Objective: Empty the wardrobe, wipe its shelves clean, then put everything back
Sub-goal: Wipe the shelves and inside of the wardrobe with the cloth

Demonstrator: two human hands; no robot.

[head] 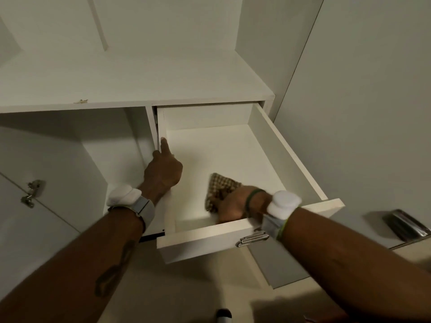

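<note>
A white wardrobe drawer (286, 150) is pulled out, and nothing lies in it but a cloth. My right hand (235, 205) is inside it near the front wall and grips a brown checked cloth (220, 188) against the drawer floor. My left hand (164, 167) holds the drawer's left side wall, thumb along the inner face and fingers curled over the outer side. The white shelf (130, 75) above the drawer is bare.
A metal handle (253, 238) sits on the drawer front. Left of the drawer is an open compartment (112, 145), with an open door and its hinges (31, 193) further left. A second metal handle (407, 224) shows on a grey panel at right.
</note>
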